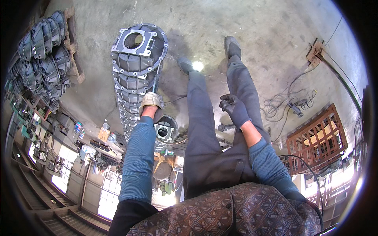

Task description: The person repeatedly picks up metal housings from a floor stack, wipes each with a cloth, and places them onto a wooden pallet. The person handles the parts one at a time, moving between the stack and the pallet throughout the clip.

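Note:
My left hand (pixel 151 103), in a beige work glove, is closed around a long thin rod-shaped tool (pixel 156 83). The tool lies along the right side of a stack of grey cast-metal housings (pixel 136 63), its far end close to the upper flange. The top housing has a pale machined face (pixel 138 41) with a large round opening. My right hand (pixel 235 110), in a dark glove, hangs in front of my right thigh, apart from the stack. Its fingers are curled in, and nothing shows in them.
More dark housings (pixel 43 39) are piled at the far left. A smaller stack with a pale face (pixel 163 131) stands beside my left forearm. On the right lie a tangled cable (pixel 281 104), a power tool (pixel 296 109) and a reddish-brown slatted crate (pixel 318 137).

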`<action>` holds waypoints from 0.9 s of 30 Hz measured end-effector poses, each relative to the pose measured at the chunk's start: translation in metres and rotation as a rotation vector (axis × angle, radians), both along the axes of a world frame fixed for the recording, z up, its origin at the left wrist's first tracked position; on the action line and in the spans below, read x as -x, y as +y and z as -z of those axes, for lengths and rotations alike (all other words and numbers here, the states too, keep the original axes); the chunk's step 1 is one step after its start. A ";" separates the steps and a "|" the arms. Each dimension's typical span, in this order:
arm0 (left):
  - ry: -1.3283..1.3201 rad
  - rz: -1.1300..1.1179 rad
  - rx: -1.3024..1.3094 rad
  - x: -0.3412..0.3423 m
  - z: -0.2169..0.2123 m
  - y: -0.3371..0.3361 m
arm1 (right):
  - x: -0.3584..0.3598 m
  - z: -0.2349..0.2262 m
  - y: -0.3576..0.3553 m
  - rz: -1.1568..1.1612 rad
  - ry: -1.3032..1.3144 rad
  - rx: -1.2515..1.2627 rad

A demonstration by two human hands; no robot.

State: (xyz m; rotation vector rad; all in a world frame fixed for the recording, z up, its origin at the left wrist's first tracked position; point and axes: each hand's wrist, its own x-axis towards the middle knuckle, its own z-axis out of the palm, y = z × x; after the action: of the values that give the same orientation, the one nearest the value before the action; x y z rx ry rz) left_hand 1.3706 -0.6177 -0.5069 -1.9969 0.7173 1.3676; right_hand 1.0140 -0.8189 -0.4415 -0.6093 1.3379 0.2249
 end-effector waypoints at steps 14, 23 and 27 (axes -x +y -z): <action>-0.121 -0.959 0.128 0.034 -0.042 -0.056 | 0.000 -0.001 -0.004 0.010 0.020 0.003; -0.191 0.042 -0.061 0.007 0.008 -0.019 | -0.005 -0.001 -0.007 0.015 0.001 -0.019; -0.182 0.019 -0.032 0.007 0.016 -0.045 | -0.005 -0.002 -0.007 0.028 0.021 -0.001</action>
State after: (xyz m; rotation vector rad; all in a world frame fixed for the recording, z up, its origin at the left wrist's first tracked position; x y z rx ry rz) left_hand 1.3640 -0.6628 -0.5228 -2.0520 0.6253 1.1611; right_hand 1.0190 -0.8262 -0.4397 -0.5885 1.3661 0.2094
